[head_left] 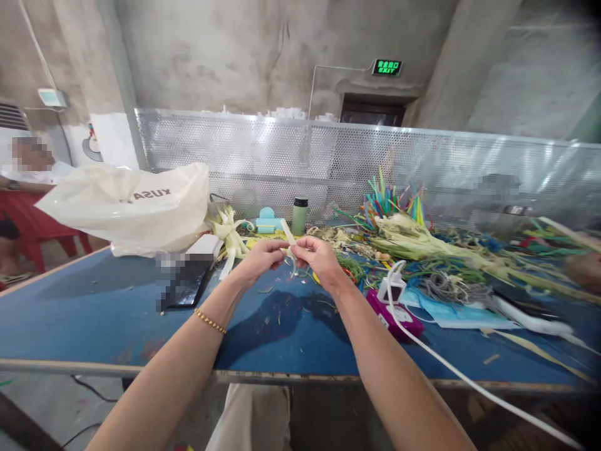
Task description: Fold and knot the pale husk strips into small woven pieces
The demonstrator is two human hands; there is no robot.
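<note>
Both hands meet above the blue table [107, 313]. My left hand [260, 258] and my right hand [318, 257] are closed in pinches on a pale, narrow leaf strip [288, 234]. The strip sticks up between the fingers and a short end hangs below them. A bead bracelet sits on my left wrist.
A white plastic bag [131, 203] lies at the left, with a dark flat object [185, 283] beside it. A pile of pale leaves and coloured strips [413, 241] covers the right. A purple device with a white cable [393, 307], a green bottle [299, 216] and a perforated metal screen [328, 163] are near. A person sits far left.
</note>
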